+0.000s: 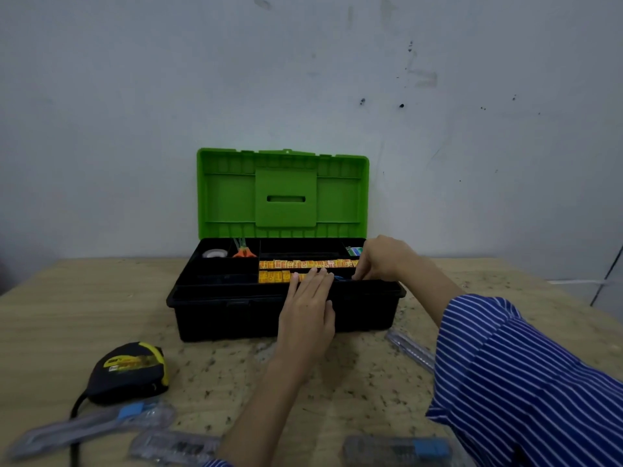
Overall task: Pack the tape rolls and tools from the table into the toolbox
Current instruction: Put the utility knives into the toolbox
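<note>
A black toolbox (222, 315) with a raised green lid (283, 193) stands open at the middle of the table. Its tray holds a clear tape roll (214, 253), orange scissors (243, 251), a green packet (354, 251) and rows of yellow rolls (306, 264). My left hand (308, 308) lies flat over the front rim, straight fingers touching the yellow rolls. My right hand (381, 257) reaches into the tray's right end, fingers curled down onto a small blue item (340, 278) that is mostly hidden. A black and yellow tape measure (129, 372) sits on the table at front left.
Several clear plastic packaged tools lie along the near edge: one with a blue tab (101, 423), another (175, 448), and a third (397, 449). A clear ruler-like strip (409, 348) lies right of the box. A wall stands close behind.
</note>
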